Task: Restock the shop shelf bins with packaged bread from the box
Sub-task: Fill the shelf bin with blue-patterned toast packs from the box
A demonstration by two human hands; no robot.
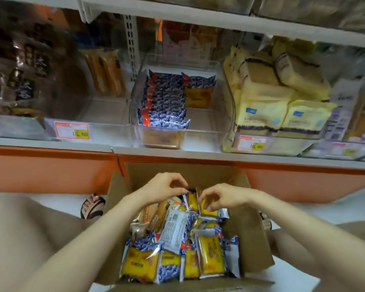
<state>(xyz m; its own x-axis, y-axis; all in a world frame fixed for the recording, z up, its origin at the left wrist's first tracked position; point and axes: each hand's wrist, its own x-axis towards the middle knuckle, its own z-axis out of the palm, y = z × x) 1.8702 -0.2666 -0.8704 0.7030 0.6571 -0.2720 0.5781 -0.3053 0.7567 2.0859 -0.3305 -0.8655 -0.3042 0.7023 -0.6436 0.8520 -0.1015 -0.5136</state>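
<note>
Both my grips are over the far end of the box. My right grip is narrow. Its fingers pinch the top of a yellow bread packet that stands up in the box. My left grip is just beside it, with its fingers curled tight. Its fingertips are right at the top edge of a second packet, but I cannot tell if it holds that one.

Below my grips and nearer to me, the box is full of more bread packets. They are blue and yellow and lie in a messy pile.

High above my grips is the shelf. Right over them sits a clear bin with a row of blue packets standing on its left side. The right side of the bin has only a few at the back. Up and to the right of my right grip is a bin of pale yellow bags. Up and to the left of my left grip is a price tag.
</note>
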